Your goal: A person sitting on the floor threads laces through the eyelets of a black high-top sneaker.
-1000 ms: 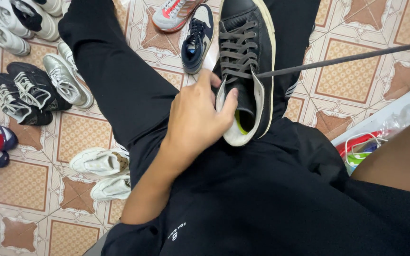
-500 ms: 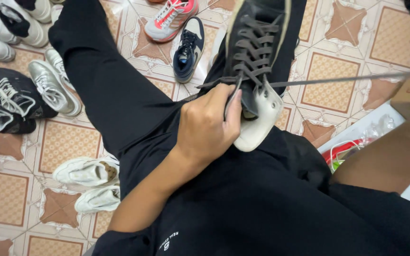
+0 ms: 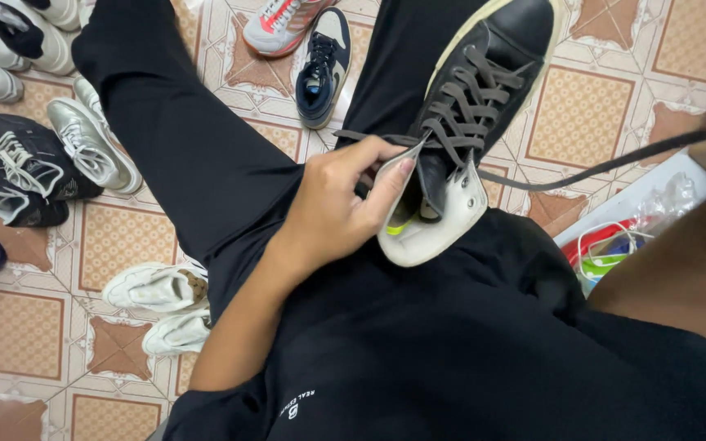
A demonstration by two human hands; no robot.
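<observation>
Hands on black, cream-lined high-top sneaker [image 3: 484, 90]

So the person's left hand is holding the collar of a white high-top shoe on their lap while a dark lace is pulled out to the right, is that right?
Not quite: the high-top shoe is black, with only a pale lining. The head view shows it; the left hand holds its collar on the lap, and the dark lace runs right.

One clear plastic bag [image 3: 670, 204], crumpled, on the floor well right of the left grip [image 3: 332, 208], under the right arm; red, green and white bits inside. No labels, signs or screens.
</observation>
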